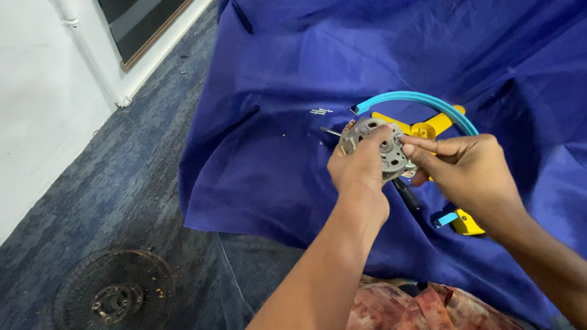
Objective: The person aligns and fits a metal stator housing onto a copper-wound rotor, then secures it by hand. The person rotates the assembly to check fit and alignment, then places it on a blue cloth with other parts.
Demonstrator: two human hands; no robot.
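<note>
Motor (382, 147): heavy, rigid metal; hold by rim.
Left hand (360, 174): clasps motor, 7 o'clock.
Right hand (471, 170): pinches motor, 3 o'clock.

There were two hands, the left hand (360, 171) and the right hand (471, 170), one round grey motor part (384, 147), one blue curved ring (418, 102), one yellow frame (426, 128), one blue cloth (541, 60), one round wire grille (115, 298) and a few small screws (320, 111).

The motor (377, 143) sits between both hands above the cloth (281, 75); screws (320, 111) lie left, the fan guard (115, 298) on the floor (85, 185).
</note>
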